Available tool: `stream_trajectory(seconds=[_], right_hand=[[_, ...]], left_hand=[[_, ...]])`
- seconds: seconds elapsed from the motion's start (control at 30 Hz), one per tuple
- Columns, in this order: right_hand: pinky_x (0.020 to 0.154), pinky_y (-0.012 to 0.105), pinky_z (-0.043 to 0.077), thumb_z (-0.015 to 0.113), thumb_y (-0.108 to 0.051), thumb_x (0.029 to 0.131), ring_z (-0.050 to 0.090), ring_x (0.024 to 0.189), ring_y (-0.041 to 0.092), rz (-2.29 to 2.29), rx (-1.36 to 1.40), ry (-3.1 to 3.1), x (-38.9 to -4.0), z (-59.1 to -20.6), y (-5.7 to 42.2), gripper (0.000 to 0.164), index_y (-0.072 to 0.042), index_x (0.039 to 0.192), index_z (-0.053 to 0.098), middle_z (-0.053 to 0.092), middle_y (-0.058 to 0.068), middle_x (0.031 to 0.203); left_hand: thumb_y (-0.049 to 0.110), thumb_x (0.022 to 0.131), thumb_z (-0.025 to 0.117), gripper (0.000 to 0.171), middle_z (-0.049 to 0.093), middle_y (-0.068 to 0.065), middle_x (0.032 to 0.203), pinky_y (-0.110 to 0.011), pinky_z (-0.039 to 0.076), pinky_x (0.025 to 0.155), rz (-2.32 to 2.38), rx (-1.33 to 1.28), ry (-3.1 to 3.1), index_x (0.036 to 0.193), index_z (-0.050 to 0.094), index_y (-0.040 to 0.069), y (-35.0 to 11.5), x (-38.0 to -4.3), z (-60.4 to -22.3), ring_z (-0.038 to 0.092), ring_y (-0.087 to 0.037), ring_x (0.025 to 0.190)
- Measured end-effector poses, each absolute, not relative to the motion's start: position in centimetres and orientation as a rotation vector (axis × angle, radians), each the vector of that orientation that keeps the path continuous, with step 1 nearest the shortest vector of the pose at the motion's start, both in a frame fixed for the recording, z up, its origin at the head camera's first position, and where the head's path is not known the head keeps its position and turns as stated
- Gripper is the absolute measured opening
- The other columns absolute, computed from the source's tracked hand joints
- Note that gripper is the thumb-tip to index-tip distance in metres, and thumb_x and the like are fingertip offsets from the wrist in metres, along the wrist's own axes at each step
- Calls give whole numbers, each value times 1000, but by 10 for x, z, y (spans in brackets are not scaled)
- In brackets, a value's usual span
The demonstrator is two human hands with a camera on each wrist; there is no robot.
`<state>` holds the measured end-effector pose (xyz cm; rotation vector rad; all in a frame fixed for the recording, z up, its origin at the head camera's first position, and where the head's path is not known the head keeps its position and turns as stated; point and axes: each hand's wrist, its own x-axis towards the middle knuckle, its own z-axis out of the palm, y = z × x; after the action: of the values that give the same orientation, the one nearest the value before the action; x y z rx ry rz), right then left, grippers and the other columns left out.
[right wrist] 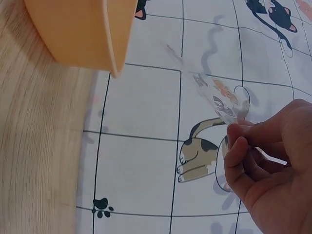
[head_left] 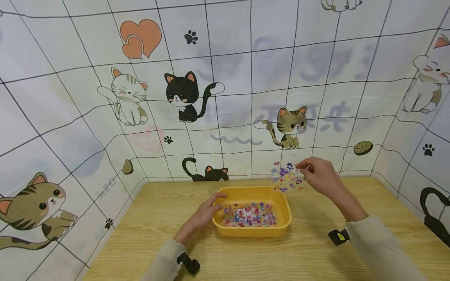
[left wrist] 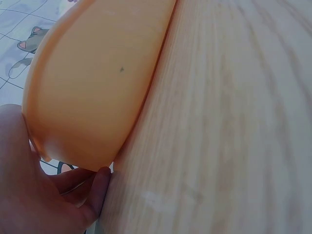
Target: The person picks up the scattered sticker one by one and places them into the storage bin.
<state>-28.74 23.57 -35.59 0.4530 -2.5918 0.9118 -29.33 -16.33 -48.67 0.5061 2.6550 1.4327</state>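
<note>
A yellow plastic tub (head_left: 251,233) sits on the wooden table, with several clear sheets of small colourful stickers (head_left: 247,214) lying inside. At its left side, my left hand (head_left: 204,212) grips the wall, with some digits over the rim and others outside. The left wrist view shows that hand (left wrist: 53,190) curled round the end of the tub (left wrist: 97,87). Above the tub's far right corner, my right hand (head_left: 318,173) pinches the edge of a clear sticker sheet (head_left: 287,176) between thumb and fingertips. In the right wrist view the sheet (right wrist: 222,97) is seen nearly edge-on.
The wooden tabletop (head_left: 158,210) extends around the tub. Behind it and at both sides hangs a white grid-patterned cloth (head_left: 232,117) printed with cartoon cats and paw marks. A small black device is strapped at each wrist.
</note>
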Motion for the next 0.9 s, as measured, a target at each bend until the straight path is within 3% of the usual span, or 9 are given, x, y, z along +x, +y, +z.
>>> stream_trajectory(seconds=[0.53,0.9], right_hand=[[53,27,45,60,0,99,60,67,14,1007,593,-2605,-293,-360,187,18,0,109,75,73,16,99],[59,28,54,60,-1,100,66,67,16,1232,678,-2681,-295,-365,168,18,0,108,75,76,18,102]], left_hand=[[25,103,50,37,42,-13,163,-64,36,118,1428,511,2658,139,56,21,-164,-294,-487,36,-41,152],[26,103,50,37,42,-13,162,-63,39,115,1446,500,2644,139,56,22,-164,-295,-488,37,-42,151]])
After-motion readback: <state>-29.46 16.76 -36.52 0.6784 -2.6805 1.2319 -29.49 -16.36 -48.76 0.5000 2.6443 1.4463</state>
